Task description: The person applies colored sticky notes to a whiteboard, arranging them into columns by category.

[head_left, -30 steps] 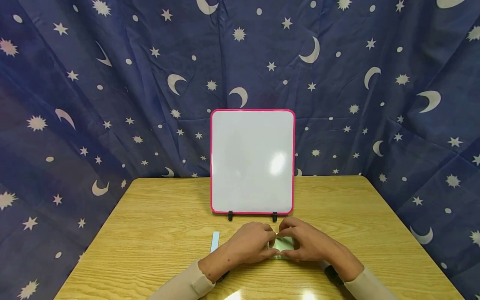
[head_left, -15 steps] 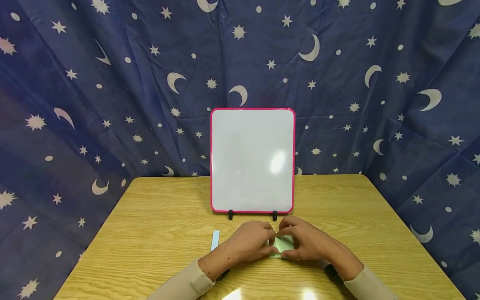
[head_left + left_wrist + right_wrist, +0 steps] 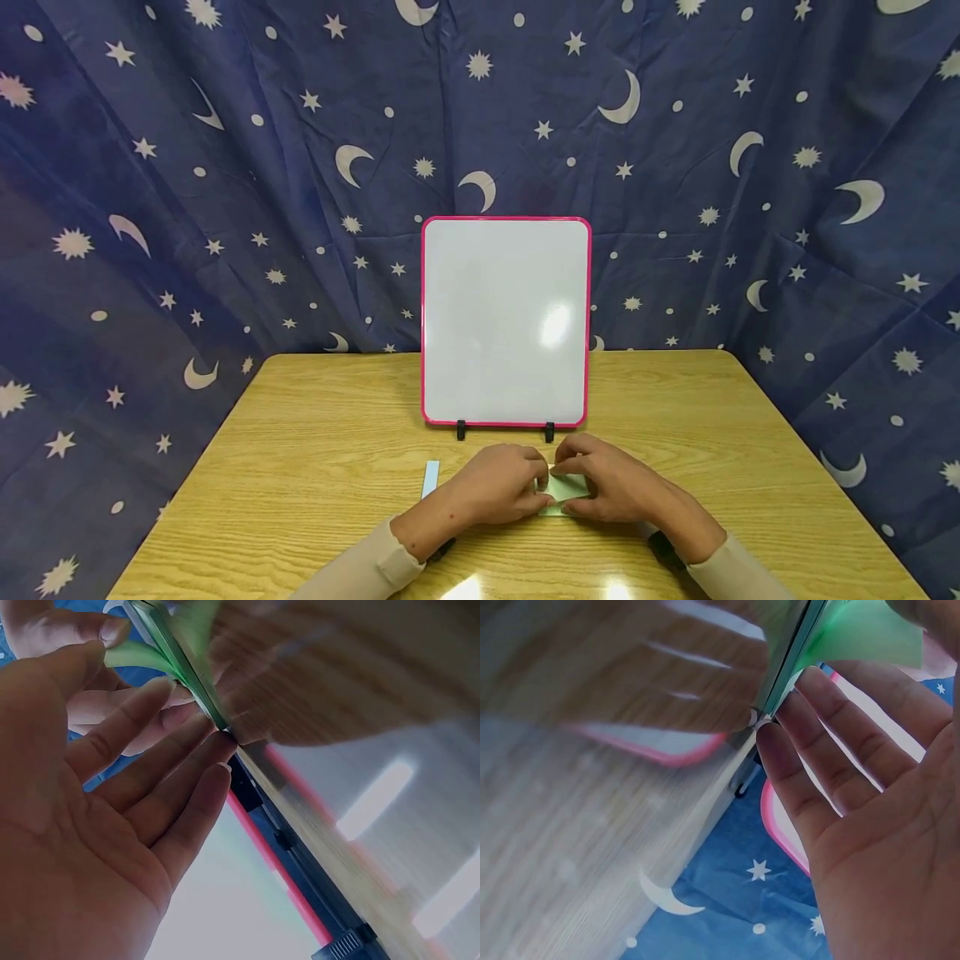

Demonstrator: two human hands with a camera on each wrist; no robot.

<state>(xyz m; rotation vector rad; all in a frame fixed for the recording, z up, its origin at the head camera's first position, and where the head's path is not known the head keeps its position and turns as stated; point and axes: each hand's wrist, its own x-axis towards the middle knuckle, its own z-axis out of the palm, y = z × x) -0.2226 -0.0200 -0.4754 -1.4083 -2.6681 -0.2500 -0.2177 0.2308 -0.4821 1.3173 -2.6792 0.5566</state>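
Note:
On the table in front of the whiteboard lies a green pad of paper [image 3: 567, 490] that looks like sticky notes. Its top sheet [image 3: 877, 637] bends up from the stack in the right wrist view. My left hand [image 3: 498, 487] holds the pad's left side, thumb at the near edge and fingers along the far side. From the right, my right hand [image 3: 618, 483] holds it the same way. Both thumbs are by the raised sheet; exactly where each touches is hard to tell. A light blue strip [image 3: 430, 478] lies left of my left hand, partly covered by the forearm.
A whiteboard [image 3: 506, 322] with a pink frame stands upright on black feet [image 3: 550, 432] just behind the hands. The wooden table [image 3: 330, 433] is glossy and reflects light. A dark blue curtain [image 3: 300, 192] with moons and stars hangs behind and at both sides.
Both hands stay at the pad almost unmoved. The left hand has shifted very slightly left, and the near part of the green paper shows a little more plainly.

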